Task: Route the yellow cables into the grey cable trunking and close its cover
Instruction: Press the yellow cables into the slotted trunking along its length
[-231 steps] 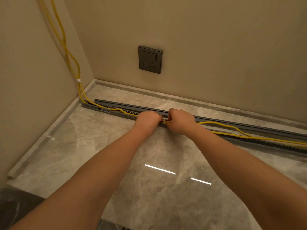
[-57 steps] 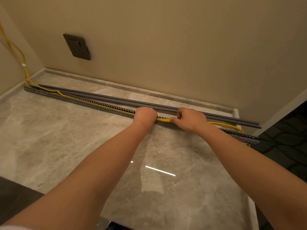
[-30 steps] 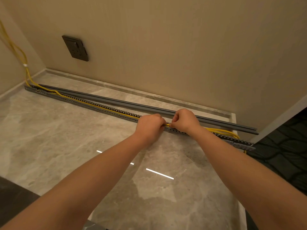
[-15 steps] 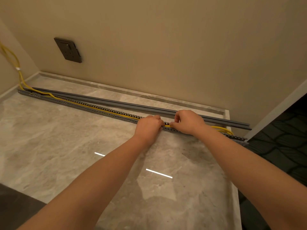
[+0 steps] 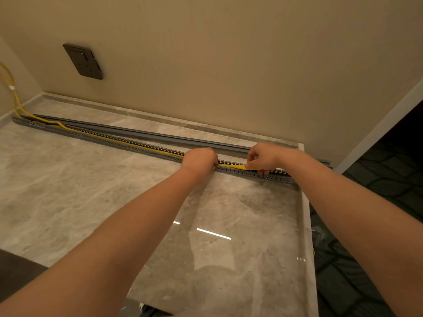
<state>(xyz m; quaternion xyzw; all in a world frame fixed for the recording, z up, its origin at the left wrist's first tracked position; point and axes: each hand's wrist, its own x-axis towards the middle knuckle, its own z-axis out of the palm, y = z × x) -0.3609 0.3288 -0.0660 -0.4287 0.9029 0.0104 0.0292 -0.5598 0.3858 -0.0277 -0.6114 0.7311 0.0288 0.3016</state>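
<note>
The grey slotted cable trunking (image 5: 119,143) lies across the marble surface from the left corner to the right edge. Yellow cables (image 5: 146,147) come down the left wall and run inside it. My left hand (image 5: 200,160) is closed on the cables and the trunking's near wall. My right hand (image 5: 263,157) pinches the yellow cables a little farther right, over the channel. A short yellow stretch shows between the hands. The grey cover strip (image 5: 142,133) lies loose just behind the trunking, parallel to it.
A dark wall socket (image 5: 83,61) sits on the beige back wall. The marble slab (image 5: 68,191) ends at a raised lip on the right (image 5: 305,225), with dark patterned floor (image 5: 389,175) beyond. A white door frame (image 5: 375,126) slants at the right.
Both hands have worked rightwards along the trunking from near its middle towards its right end. More cable now lies inside the channel, and the loose loop at the right end is gone from sight.
</note>
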